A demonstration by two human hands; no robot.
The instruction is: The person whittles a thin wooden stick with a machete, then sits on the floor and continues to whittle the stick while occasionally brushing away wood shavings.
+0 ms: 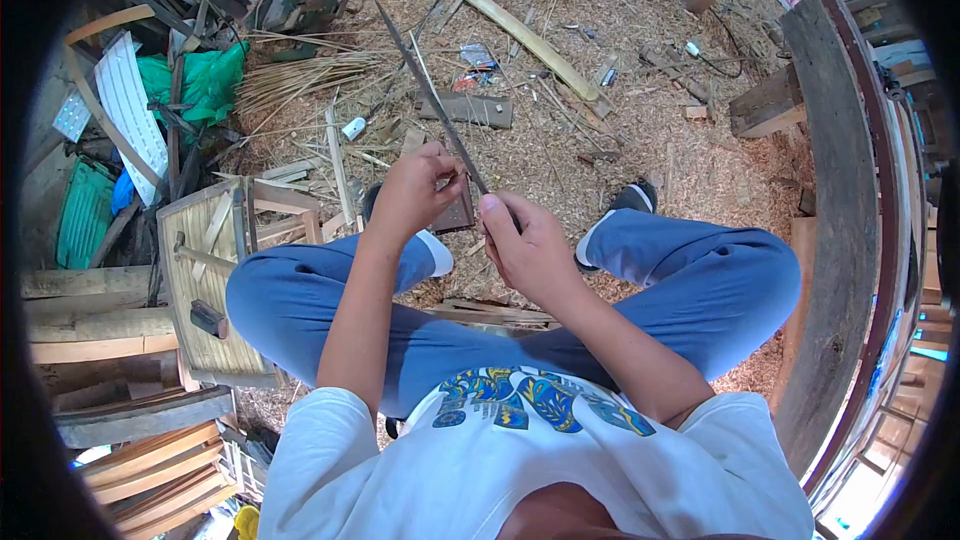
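Observation:
A long, dark, narrow knife blade (425,85) points up and away from me, slanting left. My right hand (530,245) is closed round its lower end, thumb lying along the top; the grip is mostly hidden in the palm. Close beside the blade, my left hand (420,195) is closed with its fingers curled in a pinch. A thin pale wooden strip (420,58) runs behind the blade in line with those fingertips and seems to be held there. Below the left fingers, a dark block (458,214) shows between my legs.
Wood shavings cover the ground. A bundle of thin sticks (310,72) lies ahead on the left, near a green plastic bag (205,83). Farther off lies a long plank (525,40). A wooden stool-like piece (210,280) is by my left knee; a heavy timber beam (835,190) stands right.

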